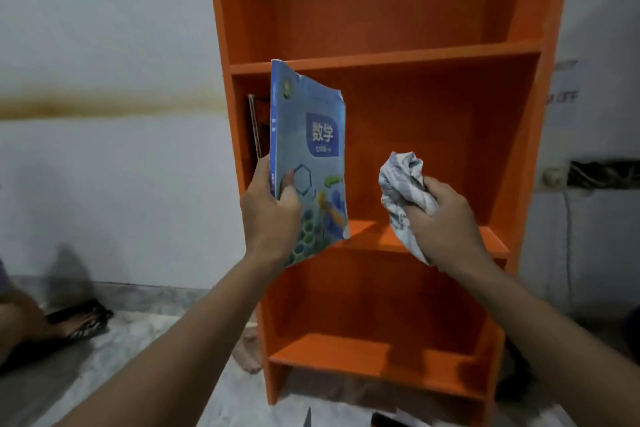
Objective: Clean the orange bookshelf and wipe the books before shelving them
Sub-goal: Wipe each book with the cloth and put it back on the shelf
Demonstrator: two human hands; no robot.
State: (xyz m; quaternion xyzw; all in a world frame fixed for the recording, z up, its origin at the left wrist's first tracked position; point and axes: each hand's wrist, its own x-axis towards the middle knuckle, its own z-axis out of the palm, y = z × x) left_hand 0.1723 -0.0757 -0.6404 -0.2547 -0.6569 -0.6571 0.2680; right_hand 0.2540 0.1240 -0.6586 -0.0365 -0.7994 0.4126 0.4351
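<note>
In front of the orange bookshelf (381, 55), the left hand (270, 215) pinches the blue textbook (308, 149) by its lower corner while the right hand (446, 218) clenches a cloth (401, 184); wiping could twist the floppy textbook loose.

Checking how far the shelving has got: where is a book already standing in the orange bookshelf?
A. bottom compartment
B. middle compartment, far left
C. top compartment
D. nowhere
B: a thin dark book stands against the left wall of the orange bookshelf, middle compartment, behind the blue paperback textbook held in the left hand.
</note>
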